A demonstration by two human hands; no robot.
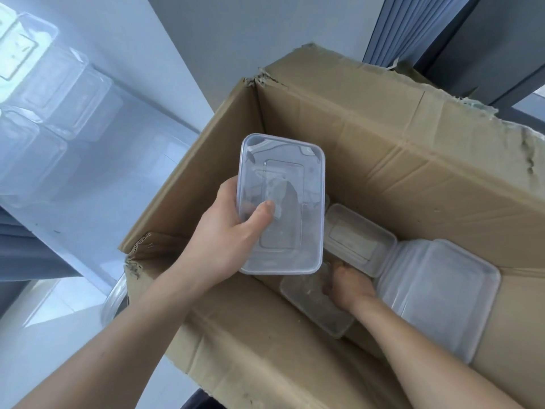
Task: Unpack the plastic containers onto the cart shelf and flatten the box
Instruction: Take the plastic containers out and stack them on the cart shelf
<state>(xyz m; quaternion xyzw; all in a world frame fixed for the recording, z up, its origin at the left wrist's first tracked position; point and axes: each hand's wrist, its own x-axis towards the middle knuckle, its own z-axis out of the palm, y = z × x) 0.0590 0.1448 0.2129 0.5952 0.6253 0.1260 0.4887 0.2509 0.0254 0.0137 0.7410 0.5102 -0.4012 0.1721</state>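
My left hand grips one clear container, thumb on its upper face, held over the open box at centre frame. My right hand is down inside at five o'clock, by a low container; whether it grasps it I cannot tell. Unpacked containers sit on the cart shelf at ten o'clock. I judge the job midway: a lidded tub and a stack at four o'clock are left inside, and the box is not yet flattened.
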